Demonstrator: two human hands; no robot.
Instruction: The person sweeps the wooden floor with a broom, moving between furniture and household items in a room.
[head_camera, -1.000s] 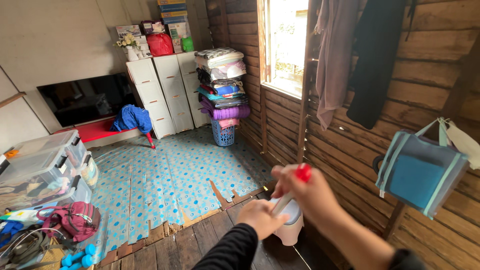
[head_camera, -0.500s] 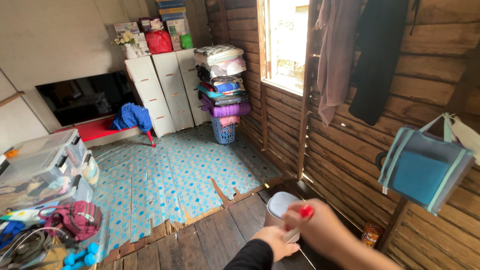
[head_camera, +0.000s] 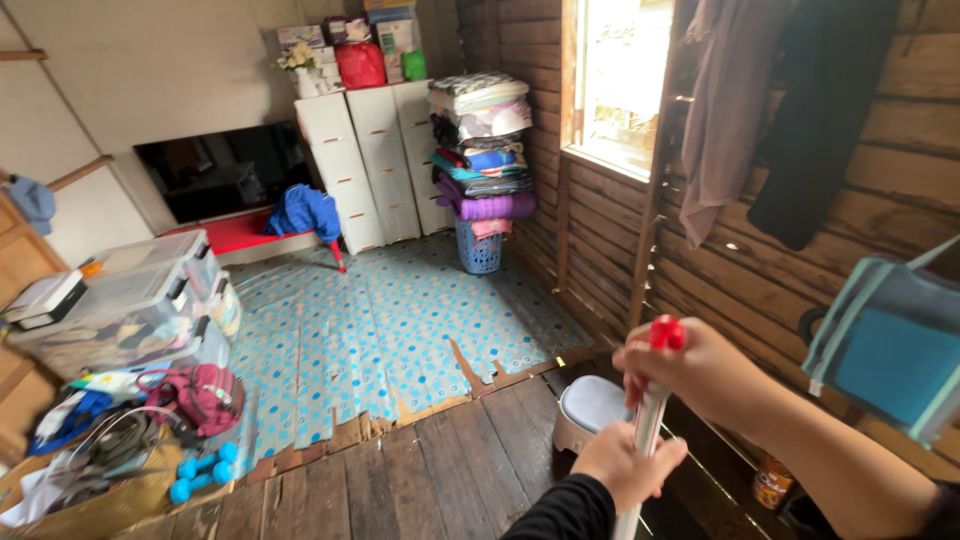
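Here, the red-capped pole (head_camera: 645, 425) is gripped by both closed hands, right (head_camera: 700, 375) above left (head_camera: 628, 468); it is best kept upright over the grey bin (head_camera: 590, 405).

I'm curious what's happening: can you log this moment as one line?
left hand: gripping white pole with red cap lower down | right hand: gripping near top | pole: upright | nearby: grey plastic bin

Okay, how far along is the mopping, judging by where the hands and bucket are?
Nothing looks done: no wet patch shows on the plank floor. In hand: both hands grip an upright pole, right hand near its red cap, left hand lower. The bucket stands just beyond. Left: the whole floor, as far as visible.
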